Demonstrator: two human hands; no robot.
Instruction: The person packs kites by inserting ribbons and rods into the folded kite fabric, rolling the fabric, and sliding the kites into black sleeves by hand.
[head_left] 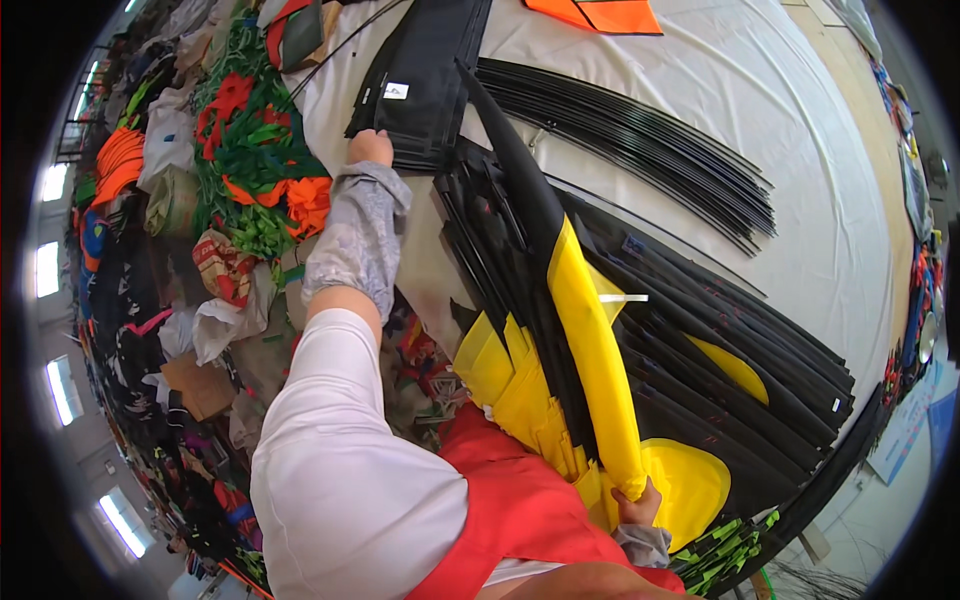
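A long yellow-and-black fabric piece point(592, 345), folded or rolled narrow, runs from a pointed black tip at the top down to my right hand point(637, 503). That hand is closed around its yellow lower end. My left arm reaches far forward, and my left hand point(370, 148) is closed at the near left corner of a stack of flat black fabric point(420, 125) with a small white label. Its fingertips are partly hidden. Under the long piece lie more black fabric pieces point(720, 330) and folded yellow fabric point(535, 400).
Thin black rods point(640, 140) lie bundled on the white-covered table point(820, 150). Orange fabric point(600, 12) sits at the far edge. Heaped scraps and green cords point(245, 150) crowd the left. A cardboard piece point(197, 386) lies among them. Green-tipped black strips point(725, 550) are at the lower right.
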